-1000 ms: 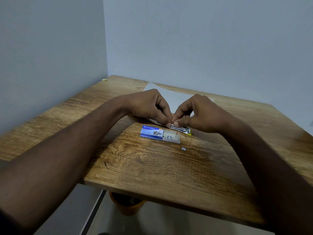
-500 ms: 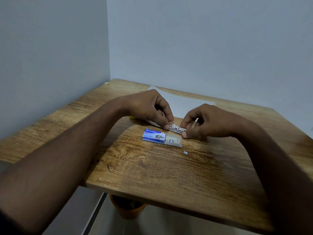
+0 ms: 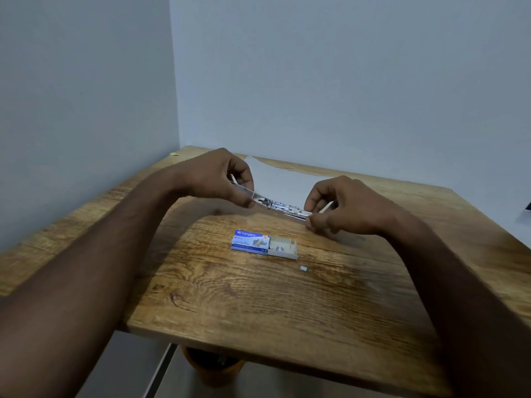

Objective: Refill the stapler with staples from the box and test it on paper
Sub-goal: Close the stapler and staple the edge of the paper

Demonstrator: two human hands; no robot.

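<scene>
The metal stapler (image 3: 280, 206) is swung open flat and stretched between both hands, just above the wooden table (image 3: 258, 297). My left hand (image 3: 218, 179) pinches its left arm; my right hand (image 3: 342, 208) pinches its right end. Nearer to me lies the blue staple box (image 3: 250, 243) with its white inner tray (image 3: 283, 248) slid out to the right, a few staples showing inside. A small loose staple piece (image 3: 303, 268) lies on the wood right of the box. A white paper sheet (image 3: 284, 179) lies behind the hands, partly hidden by them.
The table sits in a corner, walls on the left and behind. An orange bin (image 3: 212, 366) stands on the floor under the front edge. A small yellow scrap (image 3: 173, 153) lies at the far left corner. A dark object (image 3: 528, 206) shows at the right frame edge.
The hands have drawn apart, and the stapler between them has unfolded from a short bundle into a long open line. The view has tilted up, showing more wall.
</scene>
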